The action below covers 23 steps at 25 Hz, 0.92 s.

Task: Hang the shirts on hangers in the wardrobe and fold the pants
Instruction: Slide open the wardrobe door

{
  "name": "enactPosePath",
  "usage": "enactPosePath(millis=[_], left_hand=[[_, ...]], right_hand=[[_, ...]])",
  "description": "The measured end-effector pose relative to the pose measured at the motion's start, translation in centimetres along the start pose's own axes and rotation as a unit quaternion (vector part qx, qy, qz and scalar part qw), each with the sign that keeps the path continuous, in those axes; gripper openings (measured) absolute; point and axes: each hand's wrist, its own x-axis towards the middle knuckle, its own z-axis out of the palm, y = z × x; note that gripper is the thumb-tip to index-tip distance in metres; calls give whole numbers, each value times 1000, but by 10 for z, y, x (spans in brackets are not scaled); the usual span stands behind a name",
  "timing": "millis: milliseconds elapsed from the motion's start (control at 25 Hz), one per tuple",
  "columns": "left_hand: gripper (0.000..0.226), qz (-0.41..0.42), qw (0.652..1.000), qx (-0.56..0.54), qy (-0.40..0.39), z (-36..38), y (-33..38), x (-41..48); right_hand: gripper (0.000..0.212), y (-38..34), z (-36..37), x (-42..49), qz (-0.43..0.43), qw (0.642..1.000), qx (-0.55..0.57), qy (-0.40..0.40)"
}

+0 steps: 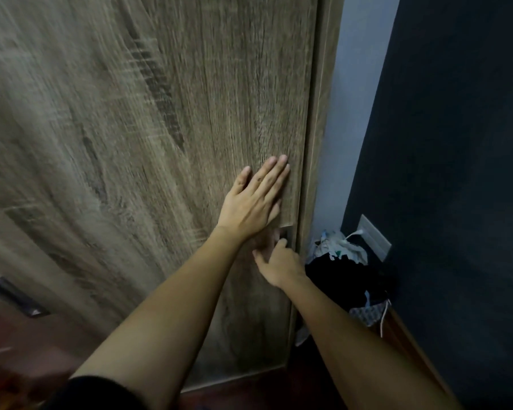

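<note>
Wardrobe door (148,119) fills most of what I see, its grey-brown wood grain smeared with blur to the left of my hands; my left hand (255,199) lies flat against it, fingers straight and close together, thumb spread a little apart, palm pressed on the panel near its right edge and holding nothing; just below that hand, partly under its wrist, my right hand (276,261) reaches up to the small recessed pull (285,231) set into the door; its thumb shows beside the pull, but its fingers are hidden under my left hand, so I cannot tell whether they hook into the recess or only touch it. The door's right edge runs just beyond my left fingertips, with the frame strip (323,113) beside it. To the right of my right hand, low on the floor and well apart from the door, sits a heap of clothes (344,261), black cloth with paler patterned pieces on top; I cannot tell shirts from pants in it. Above the heap a wall plate (375,236) on the dark wall (456,173) carries a white plug (358,232). Below my forearms lies dark reddish floor (249,392); a black sleeve (95,393) covers my left upper arm.
</note>
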Motion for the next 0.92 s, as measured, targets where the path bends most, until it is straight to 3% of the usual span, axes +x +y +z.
enactPosePath(millis=[360, 920], left_hand=[[63, 6, 1000, 10, 28, -3, -39, -31], [64, -18, 998, 52, -5, -33, -205, -177]], right_hand=[[68, -30, 22, -12, -30, 999, -25, -27], [71, -181, 154, -64, -109, 990, -1, -86]])
